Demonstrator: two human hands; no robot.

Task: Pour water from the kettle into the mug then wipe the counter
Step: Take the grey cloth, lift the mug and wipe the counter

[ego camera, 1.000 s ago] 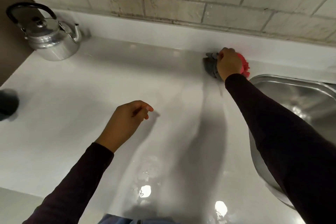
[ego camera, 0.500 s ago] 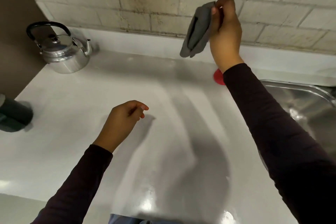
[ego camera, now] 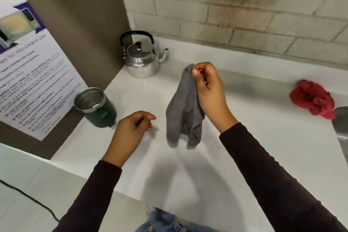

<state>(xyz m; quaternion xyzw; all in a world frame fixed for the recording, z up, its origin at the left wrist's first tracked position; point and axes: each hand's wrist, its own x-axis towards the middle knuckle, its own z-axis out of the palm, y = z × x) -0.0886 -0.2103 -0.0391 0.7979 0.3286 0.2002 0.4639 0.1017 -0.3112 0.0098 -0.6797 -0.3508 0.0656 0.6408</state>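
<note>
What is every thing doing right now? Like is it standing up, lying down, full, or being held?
Kettle: upright on the counter, lid on.
Mug: upright, uncovered, water inside.
Grey cloth: hanging, pinched by the right hand.
Left hand: loosely curled, holding nothing.
Red cloth: crumpled on the counter.

You have one view only, from the camera on your head, looking forward and steeply down over the white surface [ego camera: 244,137] toward the brick wall [ego camera: 235,15]. It sits close: both forearms run in from the bottom edge. The wide lens bends the surface's edges. No second view overlaps it.
</note>
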